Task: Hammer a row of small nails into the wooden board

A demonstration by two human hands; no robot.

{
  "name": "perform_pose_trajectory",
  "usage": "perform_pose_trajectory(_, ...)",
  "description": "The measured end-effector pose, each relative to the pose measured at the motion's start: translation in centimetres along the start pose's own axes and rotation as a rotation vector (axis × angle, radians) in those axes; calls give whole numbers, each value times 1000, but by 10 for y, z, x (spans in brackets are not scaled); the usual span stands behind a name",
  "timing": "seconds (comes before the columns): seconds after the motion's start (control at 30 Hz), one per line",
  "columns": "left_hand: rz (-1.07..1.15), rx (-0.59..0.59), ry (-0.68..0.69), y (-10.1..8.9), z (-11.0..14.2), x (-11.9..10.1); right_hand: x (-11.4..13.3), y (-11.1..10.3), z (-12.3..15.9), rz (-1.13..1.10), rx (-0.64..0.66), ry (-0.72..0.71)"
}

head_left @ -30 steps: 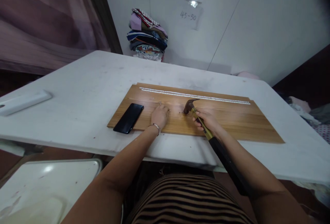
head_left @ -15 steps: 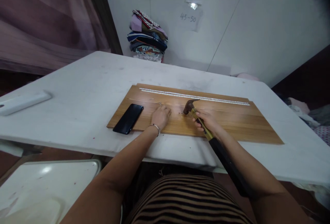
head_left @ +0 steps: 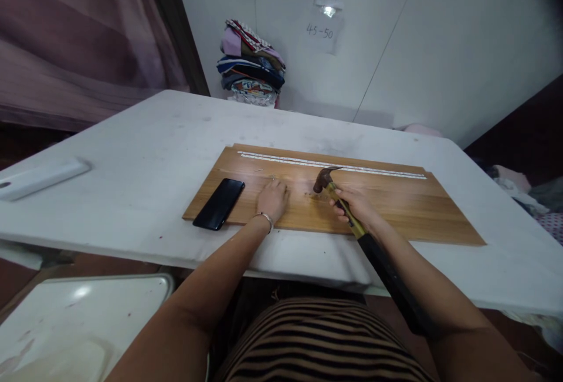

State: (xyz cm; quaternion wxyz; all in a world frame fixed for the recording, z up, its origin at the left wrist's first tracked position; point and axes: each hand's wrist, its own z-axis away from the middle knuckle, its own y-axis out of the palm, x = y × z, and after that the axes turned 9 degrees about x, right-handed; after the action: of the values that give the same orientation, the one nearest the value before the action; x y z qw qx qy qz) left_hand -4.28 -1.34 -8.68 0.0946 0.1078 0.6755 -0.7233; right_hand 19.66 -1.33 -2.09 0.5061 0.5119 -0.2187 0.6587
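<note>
A claw hammer (head_left: 352,217) with a rusty brown head, yellow neck and black grip is in my right hand (head_left: 354,205). My fingers wrap its neck close to the head, which hovers over the wooden board (head_left: 396,212); the grip runs back along my forearm. My left hand (head_left: 271,199) rests on the board with its fingers bunched and curled down beside a few thin nails (head_left: 270,178). Its fingertips are partly hidden, so what they pinch, if anything, does not show. Small dark marks or nail points (head_left: 308,194) dot the board between my hands.
A black phone (head_left: 219,204) lies across the board's left edge. Two white measuring strips (head_left: 329,165) run along its far side. On the white table (head_left: 145,153) sits a white long object (head_left: 44,178) at left. Folded cloths (head_left: 251,62) are stacked against the wall; a white chair (head_left: 88,306) stands lower left.
My left hand has shifted slightly, its fingers drawing a little closer together by the nails. The hammer in my right hand has barely moved.
</note>
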Motion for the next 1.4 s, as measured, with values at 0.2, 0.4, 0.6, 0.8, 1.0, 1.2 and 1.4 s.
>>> perform_pose_trajectory(0.2, -18, 8, -18, 1, 0, 1, -1, 4, 3, 0, -20, 31)
perform_pose_trajectory(0.4, -29, 30, -27, 2, -1, 2, -2, 9, 2, -15, -47, 47)
perform_pose_trajectory(0.6, -30, 35, -53, 2, -1, 1, 2, 8, 3, -15, -50, 33)
perform_pose_trajectory(0.8, -50, 46, -55, 3, -1, 2, -4, 3, 2, -19, -22, 2)
perform_pose_trajectory(1.0, -24, 50, -63, 2, -1, 0, -8, 5, -1, -7, -18, 17)
perform_pose_trajectory(1.2, 258, -49, -104, 4, -8, 17, -5, 5, 0, -16, 12, -13)
perform_pose_trajectory(1.4, 461, -45, -135, -1, -10, 33, 1, 5, 4, -35, -7, -8)
